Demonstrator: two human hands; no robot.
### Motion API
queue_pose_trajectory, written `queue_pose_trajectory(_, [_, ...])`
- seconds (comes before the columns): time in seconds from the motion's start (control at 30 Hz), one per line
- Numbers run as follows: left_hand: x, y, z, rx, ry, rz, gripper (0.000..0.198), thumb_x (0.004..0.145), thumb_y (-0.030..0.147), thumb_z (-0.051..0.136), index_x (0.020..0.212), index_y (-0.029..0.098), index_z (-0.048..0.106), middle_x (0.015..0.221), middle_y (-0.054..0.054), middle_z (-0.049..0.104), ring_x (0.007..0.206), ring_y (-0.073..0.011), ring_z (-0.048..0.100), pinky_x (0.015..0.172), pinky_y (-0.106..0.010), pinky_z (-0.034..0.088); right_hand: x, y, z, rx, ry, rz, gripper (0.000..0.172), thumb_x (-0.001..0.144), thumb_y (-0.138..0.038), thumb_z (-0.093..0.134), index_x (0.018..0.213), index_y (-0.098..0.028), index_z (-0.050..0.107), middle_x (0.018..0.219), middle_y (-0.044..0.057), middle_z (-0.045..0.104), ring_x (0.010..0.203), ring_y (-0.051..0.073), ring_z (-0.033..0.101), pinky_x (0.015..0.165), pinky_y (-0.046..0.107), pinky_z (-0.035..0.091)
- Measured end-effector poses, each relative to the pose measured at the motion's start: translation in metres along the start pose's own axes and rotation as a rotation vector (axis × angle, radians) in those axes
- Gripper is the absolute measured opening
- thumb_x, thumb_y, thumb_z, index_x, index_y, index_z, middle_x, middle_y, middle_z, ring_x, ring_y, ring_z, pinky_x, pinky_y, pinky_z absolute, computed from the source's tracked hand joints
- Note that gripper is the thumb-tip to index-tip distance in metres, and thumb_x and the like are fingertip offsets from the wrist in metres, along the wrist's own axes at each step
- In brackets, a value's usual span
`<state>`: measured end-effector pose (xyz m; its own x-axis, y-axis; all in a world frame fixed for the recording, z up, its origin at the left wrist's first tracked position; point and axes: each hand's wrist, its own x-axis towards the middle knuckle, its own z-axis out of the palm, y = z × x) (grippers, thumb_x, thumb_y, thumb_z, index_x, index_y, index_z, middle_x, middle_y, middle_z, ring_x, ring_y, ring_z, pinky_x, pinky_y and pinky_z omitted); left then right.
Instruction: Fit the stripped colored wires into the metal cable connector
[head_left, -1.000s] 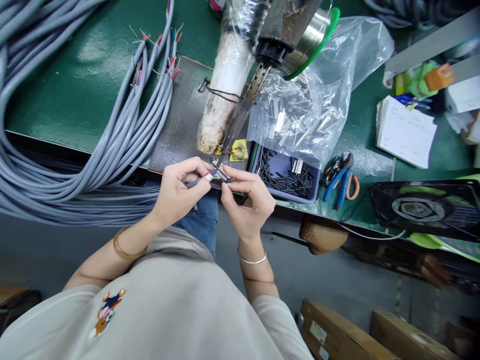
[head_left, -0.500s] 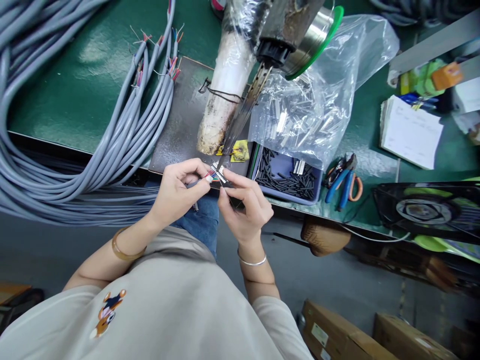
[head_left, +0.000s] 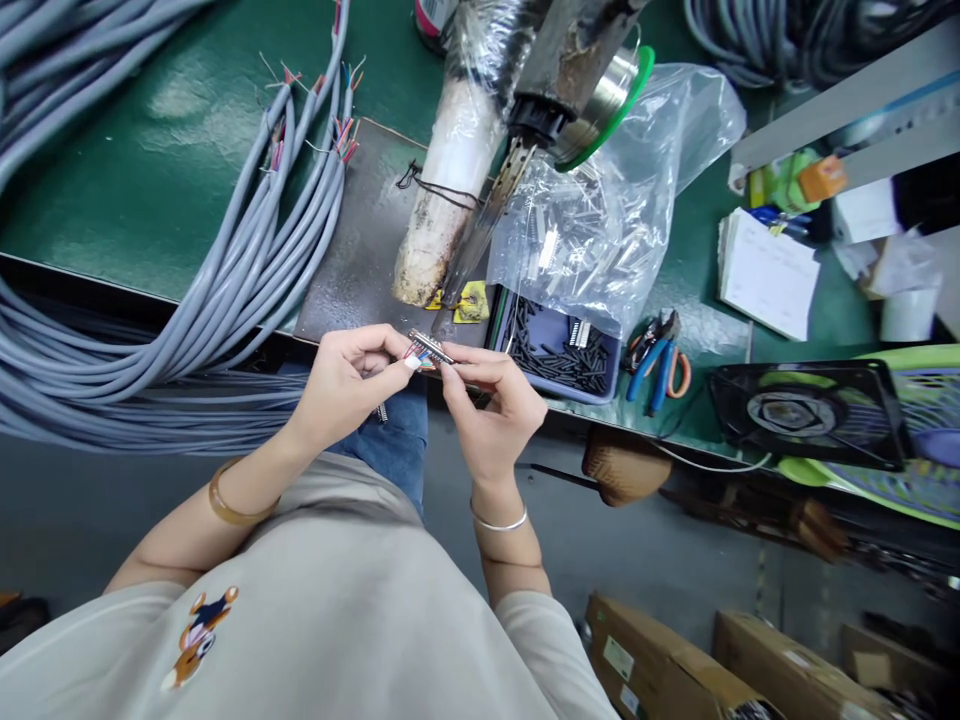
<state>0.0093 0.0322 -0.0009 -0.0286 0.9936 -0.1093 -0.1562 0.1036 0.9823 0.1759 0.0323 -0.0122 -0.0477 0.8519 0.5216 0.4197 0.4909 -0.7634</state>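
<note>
My left hand (head_left: 349,385) pinches the left end of a small multi-pin connector (head_left: 433,349), with thin coloured wires (head_left: 420,358) at its fingertips. My right hand (head_left: 495,405) is closed on the connector's right end, thumb below and fingers above. The connector lies tilted between the two hands, just over the table's front edge. Right above it points the tip of a soldering iron (head_left: 491,215), fixed in place beside a white plastic-wrapped post (head_left: 439,185). Whether the tip touches the connector I cannot tell. Yellow pads (head_left: 471,302) lie behind the tip.
Grey cables (head_left: 247,250) with stripped ends fill the left side. A bin (head_left: 600,395) of small black tubes, a clear bag (head_left: 637,210) of connectors and a solder spool (head_left: 611,95) stand to the right. Farther right are cutters (head_left: 660,375), paper (head_left: 769,275) and a black fan (head_left: 806,412).
The connector has turned in my fingers, so its pin row shows less and a darker side more. My view has shifted a little to the right. Both hands still hold the connector.
</note>
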Motion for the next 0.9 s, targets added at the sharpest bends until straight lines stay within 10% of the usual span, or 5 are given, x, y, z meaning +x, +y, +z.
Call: queue_pose_trajectory(0.9, [0.006, -0.004, 0.004, 0.103, 0.071, 0.102, 0.007, 0.071, 0.017, 0.070, 0.066, 0.015, 0.066, 0.070, -0.003, 0.070, 0.060, -0.0089, 0.058, 0.050, -0.017, 0.042, 0.012, 0.001, -0.004, -0.037, -0.106, -0.074, 0.015, 0.087, -0.012, 0.074, 0.082, -0.024, 0.066, 0.099, 0.003, 0.080, 0.091, 0.018, 0.076, 0.080, 0.036, 0.063])
